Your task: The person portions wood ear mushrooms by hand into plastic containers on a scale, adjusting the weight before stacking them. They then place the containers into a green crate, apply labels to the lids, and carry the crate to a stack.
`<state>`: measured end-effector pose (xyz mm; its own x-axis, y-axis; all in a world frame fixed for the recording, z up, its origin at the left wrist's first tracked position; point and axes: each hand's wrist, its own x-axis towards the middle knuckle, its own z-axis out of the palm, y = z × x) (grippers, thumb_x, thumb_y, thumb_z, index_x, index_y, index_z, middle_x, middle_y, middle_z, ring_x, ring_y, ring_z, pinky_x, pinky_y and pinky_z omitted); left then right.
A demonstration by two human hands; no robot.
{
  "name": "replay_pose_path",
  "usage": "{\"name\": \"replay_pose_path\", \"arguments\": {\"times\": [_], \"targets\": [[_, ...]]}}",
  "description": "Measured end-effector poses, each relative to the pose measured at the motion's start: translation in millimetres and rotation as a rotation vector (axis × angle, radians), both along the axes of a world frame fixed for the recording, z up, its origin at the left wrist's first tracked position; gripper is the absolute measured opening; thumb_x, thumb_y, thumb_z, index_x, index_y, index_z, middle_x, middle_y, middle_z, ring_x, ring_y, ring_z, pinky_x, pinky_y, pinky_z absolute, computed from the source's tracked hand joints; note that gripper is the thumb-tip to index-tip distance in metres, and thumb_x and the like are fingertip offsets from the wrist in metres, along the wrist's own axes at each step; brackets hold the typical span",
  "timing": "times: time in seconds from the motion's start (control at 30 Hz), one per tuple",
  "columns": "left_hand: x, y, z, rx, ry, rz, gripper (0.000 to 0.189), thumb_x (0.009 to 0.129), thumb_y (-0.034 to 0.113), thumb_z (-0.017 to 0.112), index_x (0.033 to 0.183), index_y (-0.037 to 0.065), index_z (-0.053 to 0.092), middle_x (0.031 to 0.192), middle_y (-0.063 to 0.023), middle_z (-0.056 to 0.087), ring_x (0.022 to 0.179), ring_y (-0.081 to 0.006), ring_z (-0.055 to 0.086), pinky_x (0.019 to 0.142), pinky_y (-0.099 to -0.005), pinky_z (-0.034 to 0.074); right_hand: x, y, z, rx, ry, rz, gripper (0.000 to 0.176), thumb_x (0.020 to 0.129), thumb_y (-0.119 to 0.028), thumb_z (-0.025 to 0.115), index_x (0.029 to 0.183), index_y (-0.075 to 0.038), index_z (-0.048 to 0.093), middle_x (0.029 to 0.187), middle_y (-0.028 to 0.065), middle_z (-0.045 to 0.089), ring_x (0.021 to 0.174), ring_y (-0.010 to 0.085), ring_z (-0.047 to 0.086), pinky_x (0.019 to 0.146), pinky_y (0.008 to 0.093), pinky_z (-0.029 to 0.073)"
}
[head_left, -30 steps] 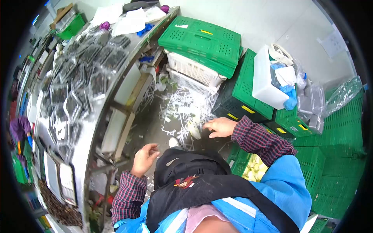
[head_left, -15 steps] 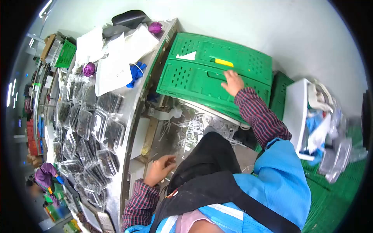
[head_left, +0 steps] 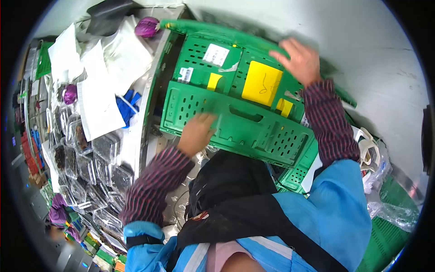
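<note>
A green folding crate (head_left: 235, 106) lies in front of me with its far side panel (head_left: 217, 32) swung up and its near panel (head_left: 267, 129) lying folded over. My right hand (head_left: 301, 61), fingers apart, is at the top edge of the raised panel. My left hand (head_left: 197, 133) is over the left part of the near panel, its fingertips smeared by motion but stretched out. Between the panels show a large yellow sheet (head_left: 262, 84) and a white label (head_left: 216, 55).
To the left, a metal table (head_left: 144, 113) bears clear plastic boxes (head_left: 106, 147), white paper sheets (head_left: 97, 90), purple balls (head_left: 147, 27) and a blue glove (head_left: 128, 106). Plastic bags (head_left: 392, 213) and green crates (head_left: 385, 240) are at right. A person in purple (head_left: 58, 211) works far left.
The crate's far panel has swung up towards the wall, baring yellow and white labels inside. My right hand has moved up and right; my left hand has risen from beside my leg to the near panel.
</note>
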<state>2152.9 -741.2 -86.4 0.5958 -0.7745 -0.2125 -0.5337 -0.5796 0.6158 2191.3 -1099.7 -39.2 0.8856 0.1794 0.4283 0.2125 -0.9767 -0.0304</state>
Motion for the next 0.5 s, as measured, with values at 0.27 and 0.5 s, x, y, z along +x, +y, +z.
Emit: {"name": "replay_pose_path", "arguments": {"times": [0.27,0.5], "targets": [[41,-103,-58,0.300,-0.176,-0.283,0.040,0.083,0.035,0.066,0.108,0.004,0.060,0.106,-0.0099,0.060,0.105,-0.0275,0.054,0.090,-0.0421,0.044,-1,-26,3,-0.119,-0.122,0.305,0.027,0.083,-0.026,0.065,0.102,-0.008,0.063,0.099,0.0040,0.060,0.089,0.0190,0.060,0.071,0.0313,0.049],[-1,-63,58,0.167,0.183,-0.502,0.042,0.087,0.045,0.058,0.080,0.004,0.063,0.084,-0.0122,0.060,0.083,-0.0314,0.060,0.067,-0.0429,0.049,-126,9,-102,0.084,0.370,0.510,0.029,0.080,-0.014,0.059,0.108,-0.007,0.063,0.109,0.0061,0.060,0.107,0.0196,0.056,0.087,0.0373,0.044]]}}
